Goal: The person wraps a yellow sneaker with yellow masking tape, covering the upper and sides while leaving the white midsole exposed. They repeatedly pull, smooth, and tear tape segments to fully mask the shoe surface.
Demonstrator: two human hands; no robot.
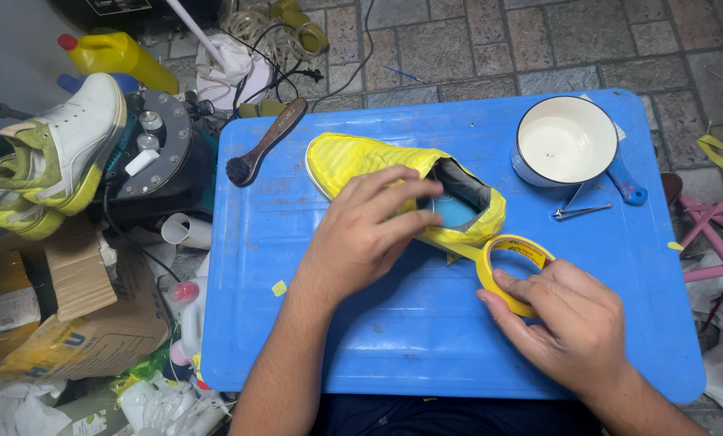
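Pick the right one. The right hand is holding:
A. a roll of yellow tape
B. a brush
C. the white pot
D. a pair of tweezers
A: the right hand grips the roll of yellow tape beside the tape-wrapped shoe, while the brush, white pot and tweezers lie untouched on the blue table.

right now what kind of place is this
Likely an informal shoe cleaning or repair spot: a shoe wrapped in yellow tape on a blue plastic table, a brush, and other sneakers over a paved floor.

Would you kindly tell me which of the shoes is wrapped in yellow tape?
The shoe on the blue table, under the left hand; the white-and-green ones left of it are bare.
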